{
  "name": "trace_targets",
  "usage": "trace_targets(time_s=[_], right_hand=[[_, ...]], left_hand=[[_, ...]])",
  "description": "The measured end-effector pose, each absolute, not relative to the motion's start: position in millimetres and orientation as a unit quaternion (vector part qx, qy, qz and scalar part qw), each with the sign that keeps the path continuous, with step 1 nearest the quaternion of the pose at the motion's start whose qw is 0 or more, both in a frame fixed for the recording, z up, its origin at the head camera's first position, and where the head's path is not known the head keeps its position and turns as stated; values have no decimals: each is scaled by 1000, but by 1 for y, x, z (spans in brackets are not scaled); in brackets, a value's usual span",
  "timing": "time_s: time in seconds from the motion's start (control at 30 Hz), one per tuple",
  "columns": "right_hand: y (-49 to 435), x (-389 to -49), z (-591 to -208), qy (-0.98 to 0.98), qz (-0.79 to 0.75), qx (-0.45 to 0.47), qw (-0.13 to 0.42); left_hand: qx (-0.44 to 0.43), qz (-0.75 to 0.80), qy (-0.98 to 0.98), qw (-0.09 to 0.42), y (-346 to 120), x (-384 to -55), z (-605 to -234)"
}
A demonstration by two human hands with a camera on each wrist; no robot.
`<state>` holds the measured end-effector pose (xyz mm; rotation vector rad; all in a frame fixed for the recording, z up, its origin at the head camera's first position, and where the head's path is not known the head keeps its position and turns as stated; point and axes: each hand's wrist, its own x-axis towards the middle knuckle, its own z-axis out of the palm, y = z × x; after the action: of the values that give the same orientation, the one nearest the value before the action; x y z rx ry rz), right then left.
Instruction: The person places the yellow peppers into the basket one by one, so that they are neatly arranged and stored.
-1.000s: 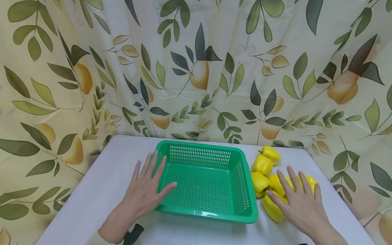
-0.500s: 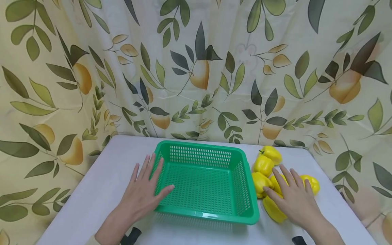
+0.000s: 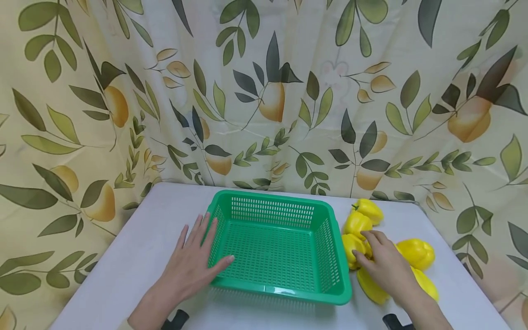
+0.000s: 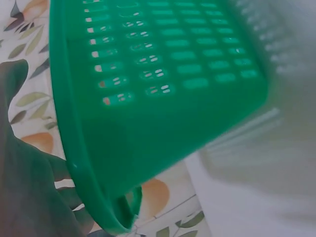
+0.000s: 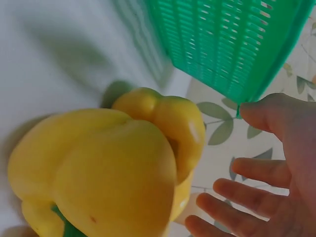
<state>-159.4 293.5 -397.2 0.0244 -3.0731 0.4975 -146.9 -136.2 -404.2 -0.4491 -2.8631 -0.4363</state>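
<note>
In the head view my left hand (image 3: 187,261) lies with spread fingers at the left rim of a green plastic basket (image 3: 284,289). The left wrist view shows its fingers behind the basket rim (image 4: 74,148); whether they touch it I cannot tell. My right hand (image 3: 389,268) is over a group of yellow bell peppers (image 3: 357,223), fingers loosely bent and thumb toward the basket. In the right wrist view its fingers stand apart from a large yellow bell pepper (image 5: 113,173), gripping nothing. Part of the group is hidden under the hand.
The basket holds nothing and stands mid-table. Other yellow peppers (image 3: 416,253) lie right of my right hand on the white tabletop (image 3: 156,220). A leaf-and-fruit patterned curtain (image 3: 264,151) hangs behind the table.
My right hand has moved left over the peppers, and its fingers have drawn together and bent somewhat. Peppers to its right have come into view. The left hand stays almost still.
</note>
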Motion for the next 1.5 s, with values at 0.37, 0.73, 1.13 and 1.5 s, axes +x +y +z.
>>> trace_targets(time_s=[0.37,0.73,1.13,1.5], right_hand=[[289,-166,-414,-988,152,19,13],[284,-170,-426,-991,133,6,14],[283,-174,-435,-992,99,26,72],[284,-170,-430,-987,133,24,81]], left_hand=[[-147,-160,-971,105,-148,-143,-418],[-147,-174,-972,60,-152,-141,-426],[-141,-195,-968,72,-150,-144,-432],[-142,-204,-966,72,-150,-144,-430]])
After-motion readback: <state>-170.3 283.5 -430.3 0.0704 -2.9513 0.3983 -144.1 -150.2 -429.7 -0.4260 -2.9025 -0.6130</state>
